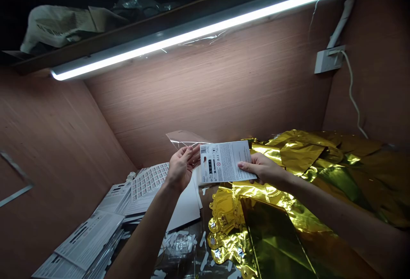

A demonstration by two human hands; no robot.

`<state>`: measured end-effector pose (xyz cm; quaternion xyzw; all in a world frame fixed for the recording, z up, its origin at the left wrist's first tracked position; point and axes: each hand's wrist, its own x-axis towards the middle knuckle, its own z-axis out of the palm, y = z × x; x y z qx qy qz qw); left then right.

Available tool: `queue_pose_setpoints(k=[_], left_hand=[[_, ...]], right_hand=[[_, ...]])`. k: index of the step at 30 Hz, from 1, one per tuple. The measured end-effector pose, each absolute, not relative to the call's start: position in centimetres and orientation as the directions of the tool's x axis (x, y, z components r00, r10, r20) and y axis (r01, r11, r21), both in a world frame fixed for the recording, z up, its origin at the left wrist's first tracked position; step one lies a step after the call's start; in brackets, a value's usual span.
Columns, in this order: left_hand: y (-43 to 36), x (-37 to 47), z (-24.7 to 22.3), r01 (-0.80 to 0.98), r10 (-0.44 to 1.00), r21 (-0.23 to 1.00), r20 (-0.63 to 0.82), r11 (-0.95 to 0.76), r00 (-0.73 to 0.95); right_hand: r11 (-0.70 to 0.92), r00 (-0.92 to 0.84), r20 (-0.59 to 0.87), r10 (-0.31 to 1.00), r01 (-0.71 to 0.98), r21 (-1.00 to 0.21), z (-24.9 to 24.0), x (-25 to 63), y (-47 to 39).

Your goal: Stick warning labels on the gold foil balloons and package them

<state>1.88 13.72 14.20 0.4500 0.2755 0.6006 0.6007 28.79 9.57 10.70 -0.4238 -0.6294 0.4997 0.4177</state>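
Note:
A white printed card [228,161] with a hang hole, a barcode and small text faces the camera near the middle. My right hand [261,168] grips its right edge, thumb on the printed face. Just left of the card is my left hand [182,168], its thumb and index finger pressed together on a clear plastic bag [185,137] whose edge rises behind the hand. Gold foil pieces [272,227] lie under and right of my right hand.
Stacks of printed cards [89,236] stand at the left, beside a sheet of stickers [149,180] and white sheets [185,206]. Small white scraps [204,261] litter the dark table. A lit tube lamp [205,33] hangs below a shelf; a power socket [329,59] is on the wall.

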Motion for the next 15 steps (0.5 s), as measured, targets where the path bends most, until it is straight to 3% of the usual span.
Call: queue_pose_setpoints(k=[15], left_hand=[[12.2,1.9,14.9,-0.441,0.914,0.897,0.158,0.025,0.374]], right_hand=[[0.211,-0.207,0.195,0.959,0.061,-0.976,11.6,29.9,9.5]])
